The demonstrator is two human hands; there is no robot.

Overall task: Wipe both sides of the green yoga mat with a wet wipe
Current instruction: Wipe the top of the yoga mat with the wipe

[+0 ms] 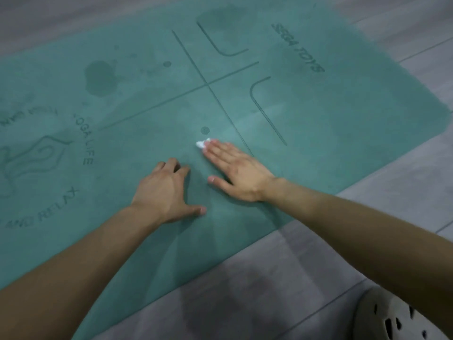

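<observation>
Currently the right hand lies flat and open, pressing the wet wipe onto the green yoga mat at mid-frame; the left hand, spread and empty, braces beside it. Long overlapping strokes toward the upper-left blotches should serve best.

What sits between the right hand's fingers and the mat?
A crumpled white wet wipe, pressed onto the green yoga mat under the straight fingers of the right hand; only its tip shows past the fingertips, in the head view.
</observation>
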